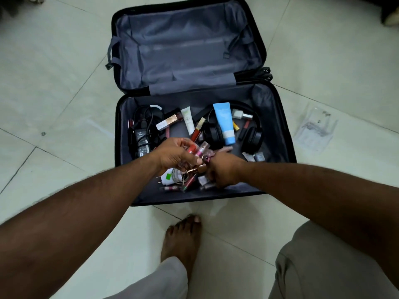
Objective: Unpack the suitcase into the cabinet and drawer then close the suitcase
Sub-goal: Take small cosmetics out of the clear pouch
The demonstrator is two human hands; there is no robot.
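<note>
A black suitcase [280, 126] is seen lying fully open on a pale tiled floor [54, 93], viewed from above by a head-worn camera. The far half, lined in grey fabric, is lying empty; the near half is holding a scatter of small items. At its left, a black power adapter [141, 140] with coiled cables is being shown; near the middle, a white tube [187, 120] is lying beside a gold-capped red lip gloss [197, 131]. To the right, a blue tube [225, 124] is resting across black headphones [248, 134]. The left hand [174, 156] is being held over the near half with its fingers curled round a bunch of small cosmetic tubes [195, 148], red and pink among them. The right hand [222, 170] is being lowered, knuckles up, into the clutter by the near wall, touching small items there; whether anything is being gripped by it cannot be told. A white charger plug [167, 176] with a coiled cable is lying just below the left hand. A bare foot [183, 238] is being shown on the floor just in front of the suitcase, and a crumpled clear plastic bag [316, 128] is lying on the tiles to the right.
</note>
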